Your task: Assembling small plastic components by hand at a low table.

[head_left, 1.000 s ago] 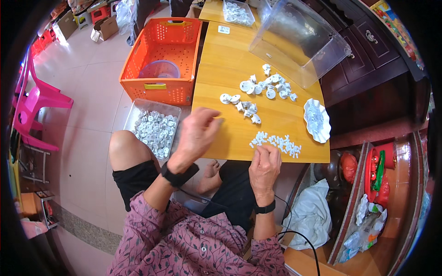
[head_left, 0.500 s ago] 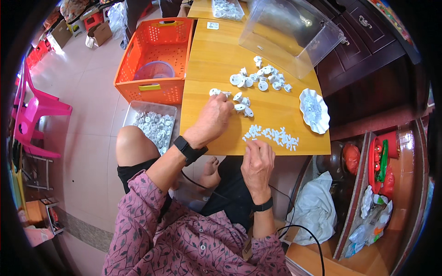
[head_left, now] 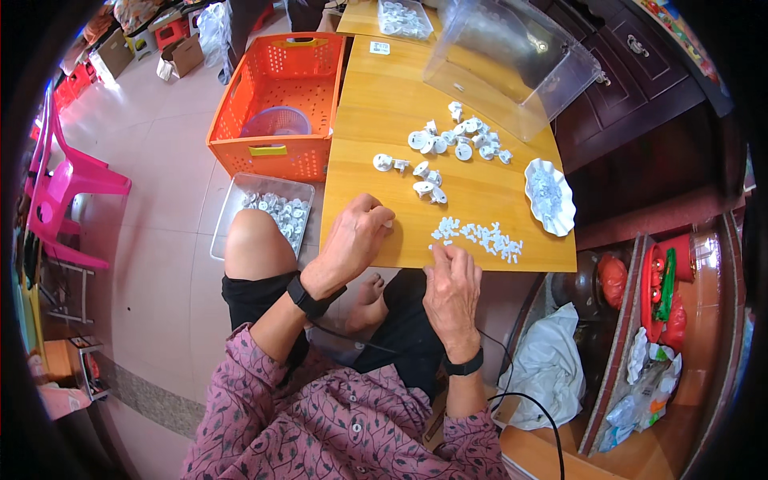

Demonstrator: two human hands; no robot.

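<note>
My left hand [head_left: 354, 238] is over the near left part of the wooden table [head_left: 364, 104], fingers bent and closed. A pale bit shows at its fingertips, too small to name. At the near edge, my right hand [head_left: 452, 292] has its fingers pinched together beside a spread of tiny white plastic pieces [head_left: 492, 238]; what they hold, if anything, is hidden. Beyond the left hand lie a pair of white round-headed plastic parts [head_left: 383, 162] and a small cluster of similar parts [head_left: 430, 190]. A larger group of these parts [head_left: 463, 150] lies farther back.
A white scalloped dish [head_left: 563, 219] of small see-through pieces stands at the right. A transparent bin [head_left: 512, 72] is behind. Left of the table are an orange crate [head_left: 268, 152] and a see-through tray [head_left: 228, 208] of grey-white parts. A pink chair [head_left: 84, 180] stands farther left.
My left hand has drawn back toward me from beside the round-headed parts, which now show fully. My right hand stays by the tiny pieces. The whole view has shifted slightly.
</note>
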